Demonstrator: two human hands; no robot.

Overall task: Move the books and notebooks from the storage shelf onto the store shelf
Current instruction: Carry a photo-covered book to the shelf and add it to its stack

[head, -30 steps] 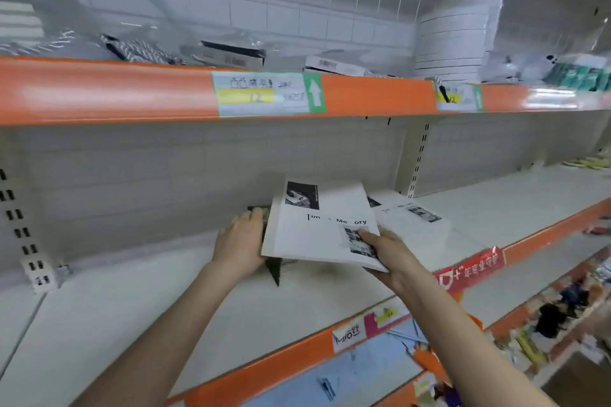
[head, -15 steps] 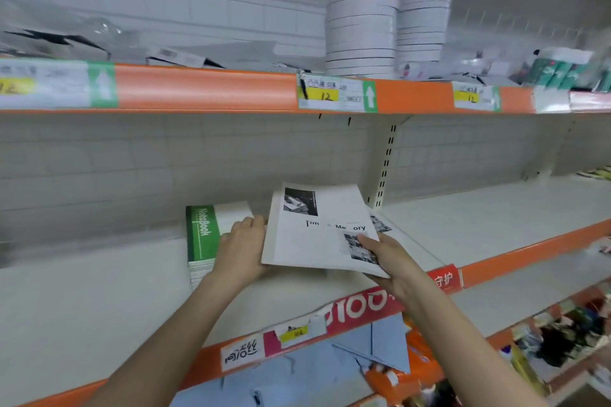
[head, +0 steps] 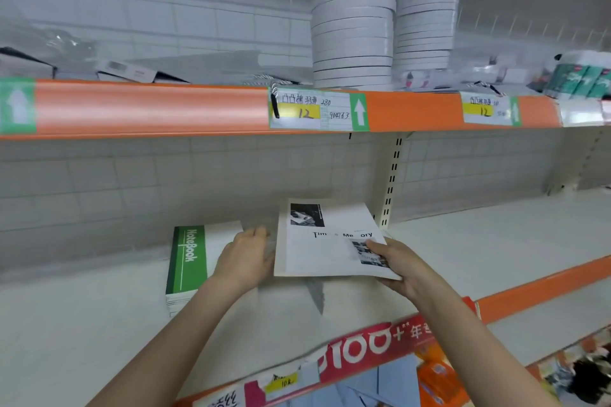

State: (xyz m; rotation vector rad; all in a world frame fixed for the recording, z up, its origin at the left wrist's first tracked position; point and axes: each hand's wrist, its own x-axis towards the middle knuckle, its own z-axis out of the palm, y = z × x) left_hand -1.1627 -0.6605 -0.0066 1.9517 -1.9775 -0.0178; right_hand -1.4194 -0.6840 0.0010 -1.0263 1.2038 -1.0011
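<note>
A stack of green-and-white notebooks marked "NoteBook" (head: 186, 261) lies flat on the white store shelf (head: 99, 324). To its right is a white book (head: 324, 248) with black photos and the words "Time Memory", its front edge lifted off the shelf. My right hand (head: 401, 266) grips the book's near right corner. My left hand (head: 244, 258) lies flat between the stack and the book, fingers extended toward the book's left edge and covering the stack's right side. More white sheets show just behind the book's right edge.
Above, an orange-fronted shelf (head: 148, 106) carries price tags, two stacks of white round boxes (head: 353, 40) and wrapped goods. A slotted upright (head: 391, 175) stands behind the book. A red label strip (head: 363, 350) fronts this shelf; orange and blue packs (head: 436, 377) lie below.
The green notebook stack went from my left hand onto the shelf. My left hand has slid right off it toward the white book. The view has shifted right.
</note>
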